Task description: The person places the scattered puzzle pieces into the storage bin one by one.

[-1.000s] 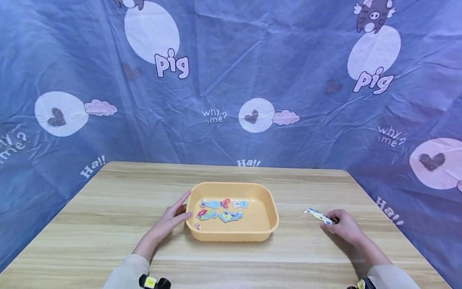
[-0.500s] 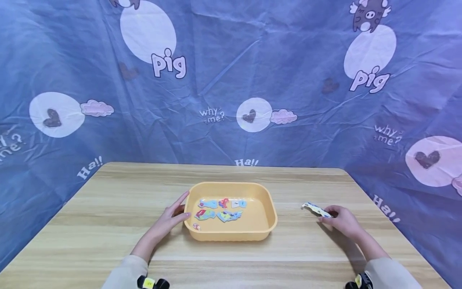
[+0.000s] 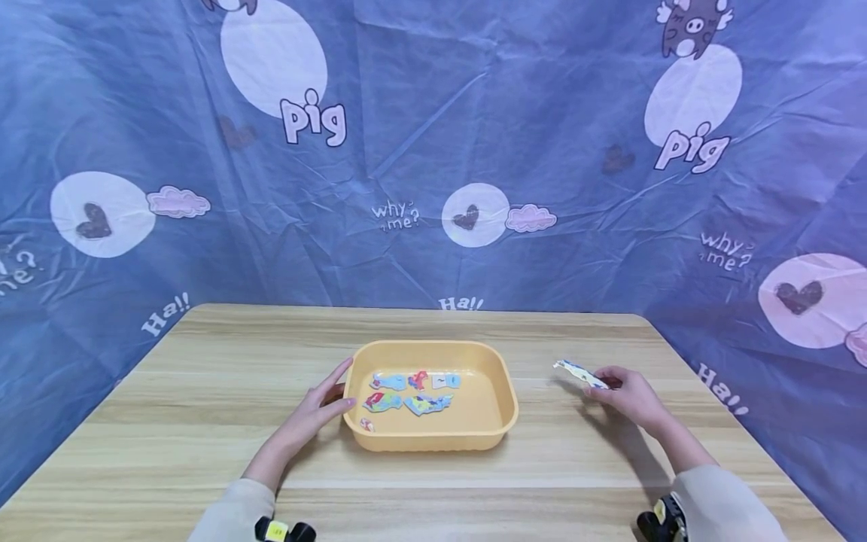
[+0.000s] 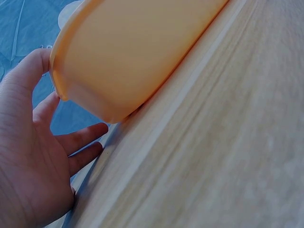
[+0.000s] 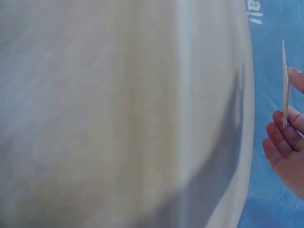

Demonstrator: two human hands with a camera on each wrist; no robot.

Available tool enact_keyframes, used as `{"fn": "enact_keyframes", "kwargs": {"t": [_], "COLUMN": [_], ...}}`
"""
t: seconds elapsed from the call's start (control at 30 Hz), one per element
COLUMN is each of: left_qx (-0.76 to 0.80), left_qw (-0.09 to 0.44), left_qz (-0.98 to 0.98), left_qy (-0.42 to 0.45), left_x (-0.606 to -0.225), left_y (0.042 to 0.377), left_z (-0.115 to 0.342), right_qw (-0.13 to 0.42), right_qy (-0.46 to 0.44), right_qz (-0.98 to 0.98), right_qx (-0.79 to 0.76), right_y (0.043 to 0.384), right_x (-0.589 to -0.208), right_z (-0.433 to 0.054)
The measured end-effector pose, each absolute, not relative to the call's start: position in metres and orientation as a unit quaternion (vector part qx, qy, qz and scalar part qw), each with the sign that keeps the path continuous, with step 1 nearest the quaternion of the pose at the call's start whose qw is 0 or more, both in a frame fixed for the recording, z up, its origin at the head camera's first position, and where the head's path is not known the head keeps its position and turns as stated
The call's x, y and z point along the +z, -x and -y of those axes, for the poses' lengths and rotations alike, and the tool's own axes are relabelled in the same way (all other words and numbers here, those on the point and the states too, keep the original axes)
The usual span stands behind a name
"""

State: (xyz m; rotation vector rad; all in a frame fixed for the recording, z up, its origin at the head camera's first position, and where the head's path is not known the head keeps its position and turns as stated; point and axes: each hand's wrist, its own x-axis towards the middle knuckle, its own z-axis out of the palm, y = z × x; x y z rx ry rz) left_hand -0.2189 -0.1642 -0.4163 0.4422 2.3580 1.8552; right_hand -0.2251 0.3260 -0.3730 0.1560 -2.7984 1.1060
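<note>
My right hand (image 3: 626, 393) pinches a thin puzzle piece (image 3: 578, 372) with an irregular outline and a blue, white and yellow print, to the right of the tray. Seen edge-on in the right wrist view, the puzzle piece (image 5: 285, 90) sits between thumb and fingers, with the hand (image 5: 289, 142) partly cut off. A yellow plastic tray (image 3: 433, 444) stands mid-table. My left hand (image 3: 314, 418) rests at its left end, thumb and index fingertips at the rim. In the left wrist view, the fingers (image 4: 80, 140) are spread and mostly straight beside the tray's outer wall (image 4: 128, 52).
Several printed pieces lie flat in the tray, among them a red-and-green one (image 3: 383, 401), a blue-and-yellow one (image 3: 430, 405) and a small one (image 3: 366, 424) near the front left corner. A wood-grain table (image 3: 433, 489) ends at a blue printed cloth (image 3: 420, 150).
My right hand has lifted the puzzle piece and moved it left and away from me, nearer the tray. The left hand stays at the tray; the head view has shifted slightly.
</note>
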Motion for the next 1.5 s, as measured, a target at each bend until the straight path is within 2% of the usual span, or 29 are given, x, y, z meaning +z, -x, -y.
{"fn": "enact_keyframes", "kwargs": {"t": [0.8,1.5], "left_qx": [0.616,0.619], "left_qw": [0.054,0.052], "left_qz": [-0.773,-0.772], "left_qy": [-0.143,-0.136], "left_x": [-0.415,-0.418], "left_y": [0.218,0.219], "left_z": [0.163,0.162], "right_qw": [0.061,0.037], "right_qy": [-0.104,-0.151], "right_qz": [0.900,0.873], "right_qx": [0.419,0.463], "right_y": [0.244,0.254], "right_x": [-0.339,-0.330], "right_z": [-0.268,-0.205]}}
